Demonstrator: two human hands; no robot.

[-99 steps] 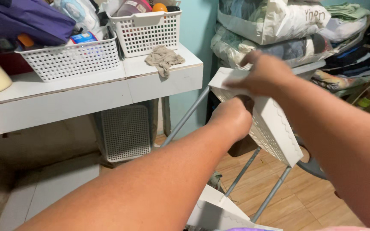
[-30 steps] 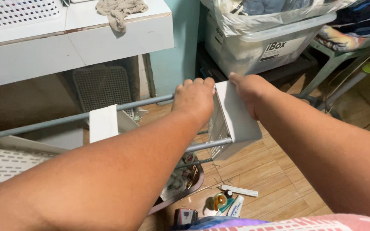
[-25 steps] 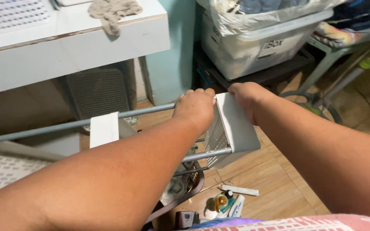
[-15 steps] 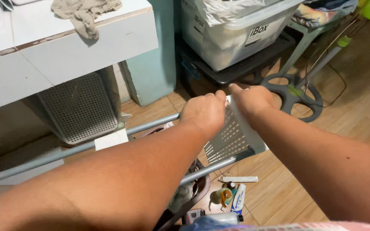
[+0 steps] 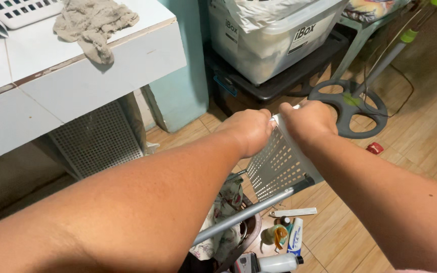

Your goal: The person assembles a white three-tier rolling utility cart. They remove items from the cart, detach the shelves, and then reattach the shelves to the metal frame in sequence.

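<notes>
Both hands, left (image 5: 249, 130) & right (image 5: 307, 120), grip closed on white perforated plastic shelf tray (image 5: 279, 164); a slip drops it off grey metal pole (image 5: 251, 212) onto floor bottles (image 5: 284, 237).

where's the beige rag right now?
In the head view the beige rag lies crumpled at upper left, on the white table near its front edge, beside a white basket, well apart from both hands.

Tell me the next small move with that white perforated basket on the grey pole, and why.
Probably press the white perforated basket a little further down along the grey pole. Both the left hand and the right hand already grip its top edge, and it sits tilted on the pole, so a short, even push seems safer than letting go of it.
</notes>
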